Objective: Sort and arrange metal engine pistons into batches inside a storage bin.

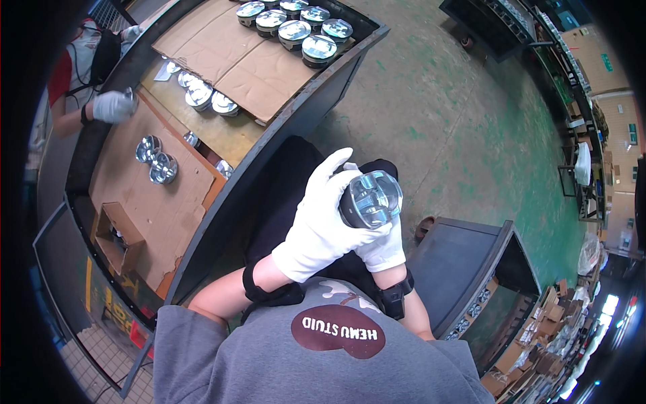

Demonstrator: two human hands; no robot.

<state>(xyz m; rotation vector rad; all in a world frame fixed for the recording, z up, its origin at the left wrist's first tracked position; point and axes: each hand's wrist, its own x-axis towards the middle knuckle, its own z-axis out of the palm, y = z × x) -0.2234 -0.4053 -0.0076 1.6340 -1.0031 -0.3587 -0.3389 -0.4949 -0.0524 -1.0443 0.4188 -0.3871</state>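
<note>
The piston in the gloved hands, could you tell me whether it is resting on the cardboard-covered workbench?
No, the piston is held up in the left hand and right hand, apart from the workbench.

my left hand [316, 225] and right hand [383, 248] sit close over my lap, both wrapped round the piston [370, 200]. to my left the dark bench rim [269, 145] blocks the way; to my right a dark bin [464, 259] stands near. ahead, open green floor [457, 128].
</note>
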